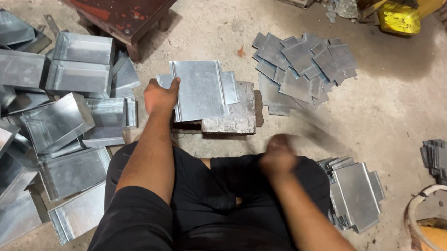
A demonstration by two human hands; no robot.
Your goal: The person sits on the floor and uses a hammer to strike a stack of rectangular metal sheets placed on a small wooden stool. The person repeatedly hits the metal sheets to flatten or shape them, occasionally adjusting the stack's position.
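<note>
Head view: left hand grips the galvanised sheet blank at frame centre on its block; right hand, blurred, seemingly clenched, mid-swing. Next likely calls for a square blow.

The metal sheet under the left hand is pale silver-grey with two straight fold lines running down it. Beneath it, the flat block is a duller, mottled grey. To the left of the sheet, the folded trays shine silver with dark reflections. To its right, the scattered flat pieces are blue-grey and matt. Above and left of the sheet, the low stand is rust-brown with red patches. Far to the upper right, the machine part is bright yellow. The floor is dusty beige-grey. Below the sheet, the person's clothing is black.
</note>
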